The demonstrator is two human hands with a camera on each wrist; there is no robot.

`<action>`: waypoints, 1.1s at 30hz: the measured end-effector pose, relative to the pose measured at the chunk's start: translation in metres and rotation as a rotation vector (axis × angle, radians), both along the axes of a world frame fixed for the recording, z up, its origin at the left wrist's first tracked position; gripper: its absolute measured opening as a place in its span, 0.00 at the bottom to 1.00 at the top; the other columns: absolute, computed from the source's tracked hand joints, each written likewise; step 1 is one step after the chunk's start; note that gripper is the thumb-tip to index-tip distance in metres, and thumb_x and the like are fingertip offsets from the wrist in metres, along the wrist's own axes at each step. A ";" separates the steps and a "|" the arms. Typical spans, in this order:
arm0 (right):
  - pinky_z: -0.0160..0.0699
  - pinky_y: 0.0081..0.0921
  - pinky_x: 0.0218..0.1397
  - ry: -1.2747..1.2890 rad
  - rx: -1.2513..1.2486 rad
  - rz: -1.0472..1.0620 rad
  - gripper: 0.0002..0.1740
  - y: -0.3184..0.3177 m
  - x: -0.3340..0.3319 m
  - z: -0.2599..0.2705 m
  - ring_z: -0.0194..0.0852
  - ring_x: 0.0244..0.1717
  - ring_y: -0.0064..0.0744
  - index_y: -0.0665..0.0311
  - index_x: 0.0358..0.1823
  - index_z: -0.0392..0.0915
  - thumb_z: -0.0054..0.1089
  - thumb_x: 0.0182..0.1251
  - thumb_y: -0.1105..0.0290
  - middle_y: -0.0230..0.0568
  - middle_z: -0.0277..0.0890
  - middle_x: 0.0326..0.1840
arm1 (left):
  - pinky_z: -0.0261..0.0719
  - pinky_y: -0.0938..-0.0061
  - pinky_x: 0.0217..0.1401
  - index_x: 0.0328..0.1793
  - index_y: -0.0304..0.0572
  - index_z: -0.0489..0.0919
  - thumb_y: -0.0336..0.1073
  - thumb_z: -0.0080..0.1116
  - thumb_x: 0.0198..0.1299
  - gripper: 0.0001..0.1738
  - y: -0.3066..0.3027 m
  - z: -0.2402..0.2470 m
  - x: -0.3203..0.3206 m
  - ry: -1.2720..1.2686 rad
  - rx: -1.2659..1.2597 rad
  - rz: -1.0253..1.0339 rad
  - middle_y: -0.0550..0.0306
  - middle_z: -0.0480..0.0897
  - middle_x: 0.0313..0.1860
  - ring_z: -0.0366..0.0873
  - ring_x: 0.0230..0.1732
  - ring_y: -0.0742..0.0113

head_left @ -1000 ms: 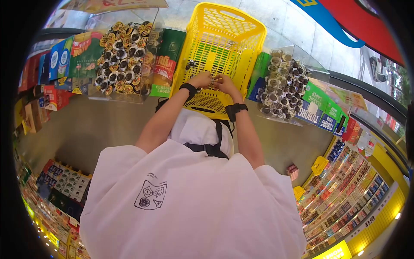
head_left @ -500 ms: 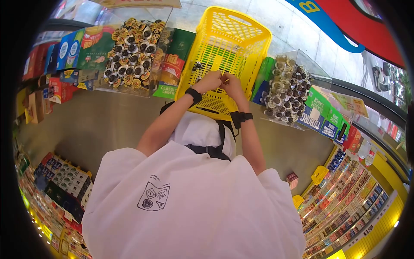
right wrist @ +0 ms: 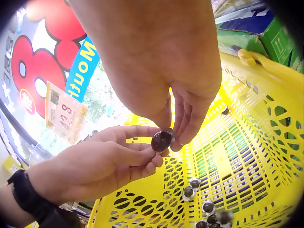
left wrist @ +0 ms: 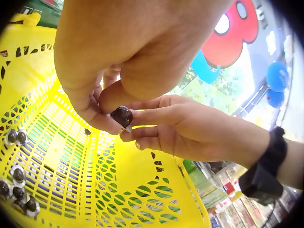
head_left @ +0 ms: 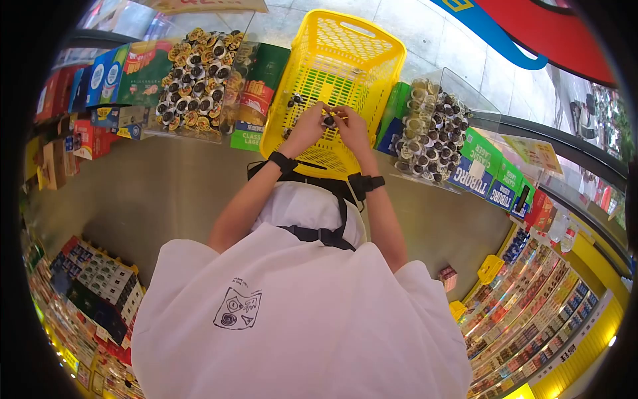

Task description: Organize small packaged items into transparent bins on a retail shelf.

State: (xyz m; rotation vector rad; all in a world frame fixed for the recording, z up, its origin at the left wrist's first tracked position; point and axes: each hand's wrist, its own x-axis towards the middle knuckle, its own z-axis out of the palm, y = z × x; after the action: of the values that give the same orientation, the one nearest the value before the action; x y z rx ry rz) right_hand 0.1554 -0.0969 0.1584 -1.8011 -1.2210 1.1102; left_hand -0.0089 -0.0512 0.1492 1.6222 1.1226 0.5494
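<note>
Both hands meet over a yellow plastic basket. My left hand pinches a small dark domed piece with a pale rim between thumb and forefinger. From the other side my right hand pinches the edge of the same piece, its fingertips against the left hand's in the left wrist view. Several similar dark domed pieces with whitish rims lie on the basket floor, along its left side. One small dark piece is apart from them, farther in.
Clear bins stand on both sides of the basket: dark and gold cups on the left, dark and pale ones on the right. Beer cartons line the counter. A window and a red and blue sign are beyond; shelves stand at right.
My hands drew close together, hiding what they held, then parted slightly, so the dark piece now shows between the fingertips. The head view shifted a little; the basket pieces look unmoved.
</note>
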 end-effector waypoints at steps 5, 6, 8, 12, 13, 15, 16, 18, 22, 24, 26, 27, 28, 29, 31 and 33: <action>0.86 0.30 0.39 0.048 -0.027 0.025 0.08 -0.007 0.000 0.010 0.91 0.33 0.35 0.70 0.49 0.85 0.64 0.76 0.73 0.46 0.89 0.35 | 0.81 0.51 0.46 0.54 0.35 0.79 0.19 0.58 0.63 0.14 -0.016 -0.003 0.000 -0.062 -0.022 0.110 0.35 0.84 0.42 0.84 0.46 0.35; 0.83 0.27 0.37 0.034 -0.034 0.034 0.08 -0.010 0.000 0.013 0.89 0.32 0.28 0.70 0.48 0.85 0.64 0.77 0.72 0.43 0.89 0.33 | 0.81 0.51 0.46 0.54 0.35 0.79 0.19 0.58 0.63 0.14 -0.019 -0.003 0.000 -0.058 -0.023 0.117 0.35 0.84 0.42 0.84 0.46 0.35; 0.83 0.27 0.37 0.011 -0.019 0.057 0.08 -0.015 -0.002 0.017 0.89 0.32 0.29 0.71 0.48 0.85 0.64 0.77 0.71 0.44 0.89 0.33 | 0.81 0.52 0.45 0.54 0.35 0.79 0.19 0.56 0.65 0.12 -0.026 -0.004 -0.001 -0.067 0.009 0.158 0.36 0.83 0.43 0.82 0.46 0.35; 0.83 0.28 0.37 -0.049 0.059 0.100 0.08 -0.018 -0.004 0.013 0.89 0.32 0.30 0.72 0.46 0.84 0.64 0.77 0.71 0.44 0.88 0.33 | 0.80 0.51 0.47 0.53 0.35 0.79 0.20 0.56 0.67 0.11 -0.035 -0.001 -0.003 -0.074 -0.034 0.240 0.37 0.81 0.45 0.81 0.46 0.34; 0.83 0.28 0.37 -0.048 0.059 0.102 0.08 -0.018 -0.005 0.014 0.89 0.32 0.30 0.72 0.46 0.84 0.64 0.77 0.71 0.44 0.88 0.33 | 0.80 0.51 0.49 0.53 0.35 0.79 0.20 0.56 0.67 0.10 -0.036 0.005 -0.006 -0.013 0.006 0.241 0.37 0.81 0.47 0.80 0.48 0.34; 0.83 0.28 0.37 -0.029 0.090 0.088 0.08 -0.019 -0.008 0.017 0.88 0.32 0.29 0.72 0.45 0.83 0.64 0.77 0.72 0.44 0.87 0.32 | 0.79 0.50 0.50 0.53 0.35 0.79 0.21 0.57 0.67 0.10 -0.036 0.021 -0.011 0.046 0.048 0.244 0.37 0.81 0.48 0.80 0.49 0.35; 0.83 0.28 0.37 -0.031 0.092 0.088 0.08 -0.018 -0.009 0.017 0.88 0.32 0.29 0.72 0.45 0.83 0.64 0.77 0.72 0.44 0.87 0.32 | 0.79 0.51 0.51 0.53 0.36 0.79 0.20 0.57 0.68 0.10 -0.036 0.030 -0.013 0.061 0.094 0.226 0.38 0.81 0.48 0.80 0.49 0.35; 0.82 0.35 0.39 -0.008 0.114 0.058 0.07 -0.018 -0.015 0.023 0.88 0.33 0.42 0.72 0.45 0.84 0.66 0.73 0.73 0.52 0.86 0.34 | 0.79 0.51 0.51 0.53 0.36 0.79 0.20 0.56 0.68 0.10 -0.035 0.045 -0.018 0.074 0.140 0.207 0.38 0.81 0.49 0.80 0.50 0.35; 0.82 0.34 0.40 0.048 0.109 0.047 0.06 -0.012 -0.029 0.047 0.87 0.33 0.43 0.71 0.44 0.84 0.66 0.72 0.75 0.52 0.85 0.34 | 0.79 0.50 0.50 0.53 0.36 0.78 0.18 0.54 0.67 0.12 -0.031 0.077 -0.032 0.010 0.231 0.198 0.39 0.81 0.49 0.80 0.50 0.34; 0.82 0.34 0.39 0.051 0.189 0.106 0.05 -0.006 -0.038 0.052 0.85 0.32 0.43 0.70 0.44 0.84 0.67 0.71 0.76 0.52 0.85 0.34 | 0.79 0.50 0.50 0.54 0.36 0.77 0.17 0.54 0.65 0.14 -0.030 0.103 -0.046 0.020 0.261 0.197 0.39 0.80 0.49 0.80 0.50 0.33; 0.81 0.33 0.39 0.019 0.219 0.166 0.05 0.002 -0.048 0.071 0.85 0.32 0.43 0.70 0.43 0.84 0.67 0.70 0.77 0.51 0.85 0.34 | 0.78 0.48 0.49 0.57 0.37 0.77 0.15 0.54 0.62 0.18 -0.031 0.130 -0.060 0.250 0.323 0.112 0.39 0.79 0.48 0.79 0.50 0.32; 0.81 0.33 0.39 -0.014 0.247 0.223 0.04 0.006 -0.055 0.083 0.84 0.32 0.43 0.70 0.43 0.84 0.67 0.69 0.78 0.51 0.85 0.34 | 0.78 0.48 0.49 0.57 0.37 0.77 0.15 0.54 0.62 0.18 -0.030 0.139 -0.068 0.251 0.322 0.105 0.39 0.79 0.48 0.79 0.50 0.32; 0.80 0.33 0.38 -0.015 0.270 0.227 0.05 0.010 -0.064 0.093 0.84 0.32 0.43 0.69 0.43 0.84 0.67 0.67 0.79 0.50 0.85 0.35 | 0.78 0.47 0.49 0.58 0.38 0.77 0.15 0.54 0.60 0.20 -0.029 0.146 -0.077 0.243 0.360 0.126 0.40 0.78 0.48 0.79 0.50 0.32; 0.80 0.33 0.38 -0.014 0.267 0.219 0.05 0.013 -0.074 0.104 0.84 0.32 0.43 0.69 0.43 0.84 0.67 0.67 0.79 0.50 0.85 0.35 | 0.78 0.47 0.49 0.59 0.39 0.76 0.14 0.54 0.58 0.22 -0.029 0.152 -0.086 0.236 0.396 0.146 0.40 0.78 0.48 0.79 0.50 0.32; 0.81 0.33 0.39 0.025 0.281 0.228 0.05 0.020 -0.096 0.125 0.85 0.33 0.44 0.69 0.43 0.84 0.67 0.67 0.79 0.49 0.85 0.36 | 0.79 0.47 0.49 0.58 0.40 0.77 0.16 0.54 0.61 0.20 -0.021 0.160 -0.110 0.235 0.435 0.157 0.41 0.78 0.48 0.80 0.50 0.32; 0.82 0.36 0.41 0.024 0.310 0.225 0.05 0.026 -0.119 0.143 0.86 0.36 0.47 0.69 0.43 0.85 0.67 0.67 0.78 0.49 0.86 0.37 | 0.79 0.47 0.49 0.58 0.40 0.77 0.17 0.54 0.63 0.19 -0.015 0.170 -0.134 0.232 0.471 0.171 0.41 0.78 0.49 0.80 0.49 0.31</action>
State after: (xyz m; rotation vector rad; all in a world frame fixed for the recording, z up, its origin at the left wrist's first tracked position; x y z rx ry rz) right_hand 0.0362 -0.0711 0.3016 -1.4403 -1.5179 0.9948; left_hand -0.1425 -0.0660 0.3192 2.0444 1.3846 0.7968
